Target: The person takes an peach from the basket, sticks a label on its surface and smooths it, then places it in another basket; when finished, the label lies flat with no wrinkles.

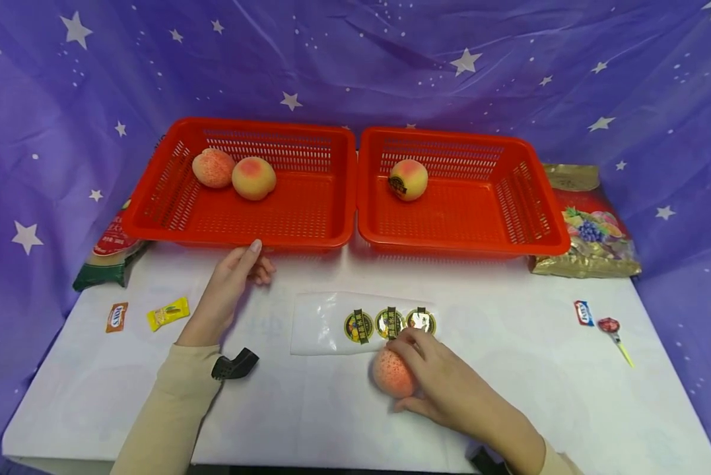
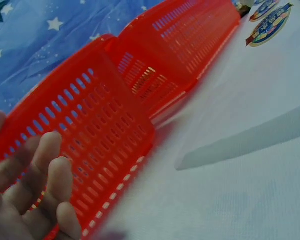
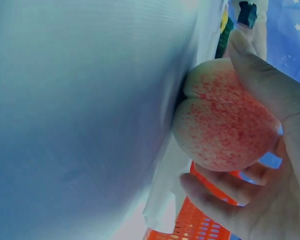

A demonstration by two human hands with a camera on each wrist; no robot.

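My right hand holds a speckled pink peach on the table, at the front edge of a sticker sheet. In the right wrist view the peach lies between thumb and fingers. The clear sheet bears three round black-and-gold stickers, the right one partly behind my fingers. My left hand is at the front wall of the left red basket, fingers loosely bent with nothing in them; whether it touches the basket I cannot tell. Two peaches lie in that basket.
The right red basket holds one peach with a sticker. Bags stand beside the baskets: a green-and-red one left, a gold-and-red one right. Small wrapped sweets lie at left; another sweet and a lollipop at right.
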